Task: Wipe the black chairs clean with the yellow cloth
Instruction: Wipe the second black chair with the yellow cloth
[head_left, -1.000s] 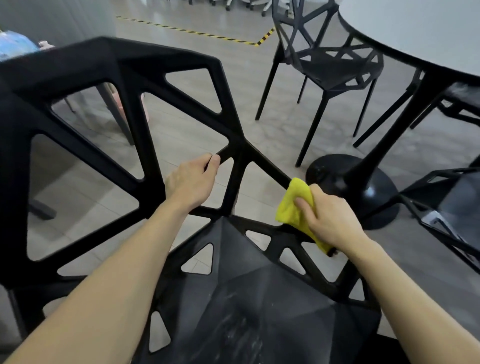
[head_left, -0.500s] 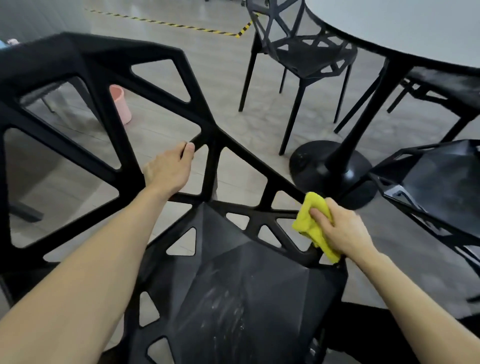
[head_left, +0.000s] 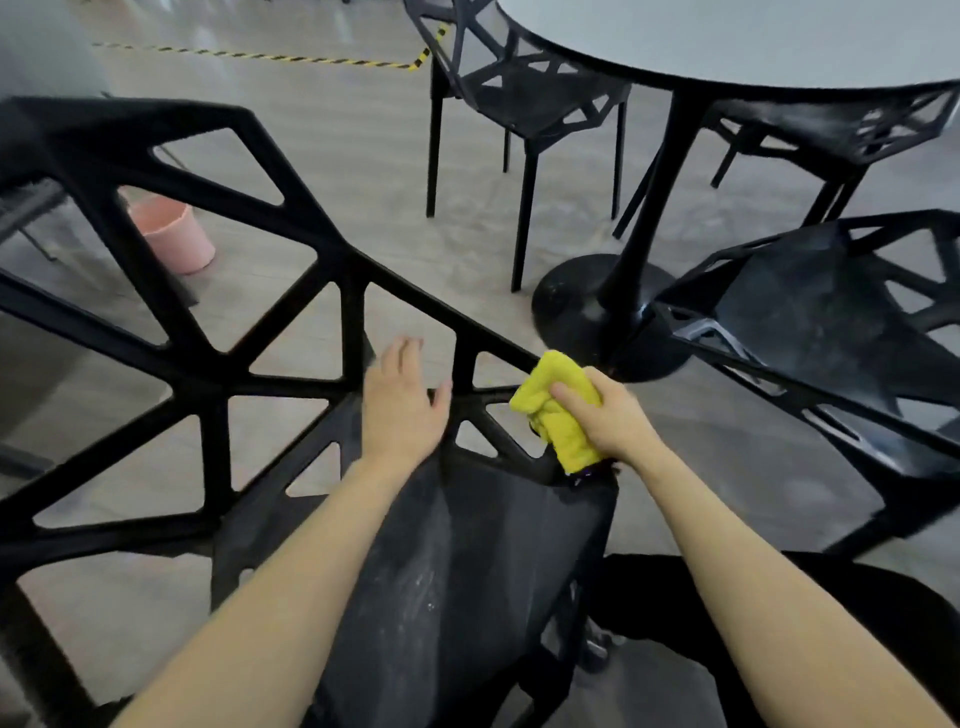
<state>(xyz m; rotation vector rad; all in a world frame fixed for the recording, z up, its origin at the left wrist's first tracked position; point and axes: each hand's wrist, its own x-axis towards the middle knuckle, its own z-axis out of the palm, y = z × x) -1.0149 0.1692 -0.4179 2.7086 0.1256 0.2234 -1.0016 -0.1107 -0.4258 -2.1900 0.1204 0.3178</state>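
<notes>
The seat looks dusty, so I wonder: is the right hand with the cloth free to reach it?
Probably yes. The right hand grips the yellow cloth at the seat's edge; nothing lies on the dusty seat beside it.

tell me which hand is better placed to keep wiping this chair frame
The right hand: it already grips the yellow cloth against the black chair frame's corner. The left hand is open and holds no cloth.
</notes>
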